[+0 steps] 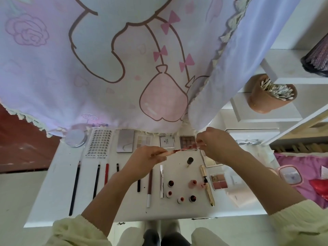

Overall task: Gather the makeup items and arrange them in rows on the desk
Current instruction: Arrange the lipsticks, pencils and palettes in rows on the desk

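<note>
Now, head view: a look straight down at a white desk (53, 201), with makeup laid out in rows so each piece can be seen.
Left hand (149, 157): centre of the frame, fingers curled round one end of a slim pink stick (181, 149).
Right hand (216, 144): right of centre, fingertips pinching the stick's other end; what sits at that tip is too small to tell.
Stick's place: held level in the air between both hands, above the desk and just in front of the far row. It is likely being capped or checked before it joins a row.
Far row: across the middle of the frame, a round tin (75, 138), a lash card (99, 142) and flat palettes (125, 141), set side by side.
Pencil row: lower left, black pencils (75, 187) and a red pen (106, 174) lying parallel.
Small pots (171, 183): lower centre, loosely clustered, not yet lined up.
Gold tube (207, 185): just right of the pots, lying lengthways.
Blush palette (219, 181): right of the tube, showing pink pans.
Curtain (124, 59): pink cartoon cloth filling the top of the frame.
</note>
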